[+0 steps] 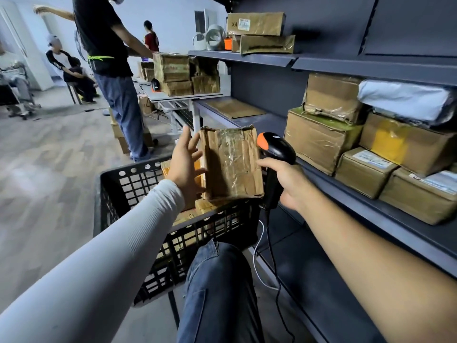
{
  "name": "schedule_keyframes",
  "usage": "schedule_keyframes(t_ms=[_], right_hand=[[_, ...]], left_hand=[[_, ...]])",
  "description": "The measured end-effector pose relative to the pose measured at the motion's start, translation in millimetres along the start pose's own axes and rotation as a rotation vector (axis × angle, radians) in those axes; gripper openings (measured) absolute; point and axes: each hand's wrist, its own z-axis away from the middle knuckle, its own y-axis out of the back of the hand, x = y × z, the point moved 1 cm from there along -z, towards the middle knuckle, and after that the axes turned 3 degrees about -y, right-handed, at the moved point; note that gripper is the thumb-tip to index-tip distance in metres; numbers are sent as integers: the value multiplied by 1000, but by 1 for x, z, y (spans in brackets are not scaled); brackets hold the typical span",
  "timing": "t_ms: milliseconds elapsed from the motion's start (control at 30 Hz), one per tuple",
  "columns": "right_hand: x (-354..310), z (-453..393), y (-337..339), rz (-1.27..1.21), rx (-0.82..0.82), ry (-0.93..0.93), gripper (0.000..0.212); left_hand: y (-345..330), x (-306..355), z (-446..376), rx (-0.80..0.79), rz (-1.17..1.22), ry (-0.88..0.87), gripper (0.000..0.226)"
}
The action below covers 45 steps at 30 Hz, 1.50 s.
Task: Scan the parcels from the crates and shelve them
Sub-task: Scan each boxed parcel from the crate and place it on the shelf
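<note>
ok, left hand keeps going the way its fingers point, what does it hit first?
Probably the parcel. The left hand is open, fingers aimed up and right at its left edge, seemingly touching already; depth is unclear.

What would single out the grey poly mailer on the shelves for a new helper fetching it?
Find the dark grey metal shelving on the right and its middle shelf. Atop the stacked brown cardboard boxes at the far right lies the grey plastic mailer bag, the only soft, crinkled, non-cardboard parcel there.

Crate point(128, 194) left of shelves point(346, 191)
</note>
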Motion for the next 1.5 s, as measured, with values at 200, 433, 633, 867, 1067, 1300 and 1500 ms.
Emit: schedule_keyframes(t_ms=[200, 433, 633, 867, 1067, 1300, 1500], right_hand=[[-6, 6, 2, -53, -119, -40, 41], [-15, 29, 20, -81, -107, -53, 30], [-11, 59, 55, -137, -73, -25, 29], [-12, 107, 95, -150, -51, 67, 19], [20, 140, 137, -220, -55, 34, 79], [80, 160, 164, -201, 162, -56, 67], [137, 141, 185, -30, 305, 1, 75]], left_hand=[[4, 2, 4, -68, -78, -13, 34], [-6, 5, 35, -129, -102, -204, 30], [-26, -16, 67, -206, -96, -277, 27], [-41, -34, 97, -331, 2, -296, 42], [-43, -86, 113, -455, 135, -120, 71], [-54, -169, 114, -398, 185, 36, 61], [-71, -230, 90, -380, 159, 150, 15]])
